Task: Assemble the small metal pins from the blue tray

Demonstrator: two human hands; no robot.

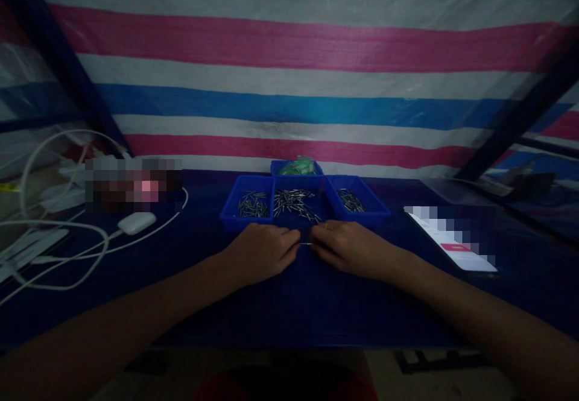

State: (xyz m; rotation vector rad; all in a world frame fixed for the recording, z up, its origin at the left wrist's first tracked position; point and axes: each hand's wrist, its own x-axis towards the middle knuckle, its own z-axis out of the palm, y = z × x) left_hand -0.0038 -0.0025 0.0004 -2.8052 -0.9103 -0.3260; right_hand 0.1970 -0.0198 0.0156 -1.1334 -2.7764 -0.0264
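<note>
Between my two hands a thin metal pin [306, 243] lies roughly level. Its ends disappear behind the fingertips, so its full shape is hidden. My left hand [266, 249] pinches the left end, and my right hand [341, 244] closes on the right end. Just beyond the hands, a pile of small metal pins [294, 202] lies loose on the blue table [289, 310]. A blue tray [224, 208] of similar pins stands left of the pile. Another blue tray [382, 209] with pins stands to its right.
Behind the pile is a third blue tray [274, 169] holding green plastic bags [301, 164]. A lit phone [452, 247] lies at the right. White cables [104, 250] and a white adapter [136, 223] take up the left side. A striped plastic sheet [294, 75] hangs behind the table.
</note>
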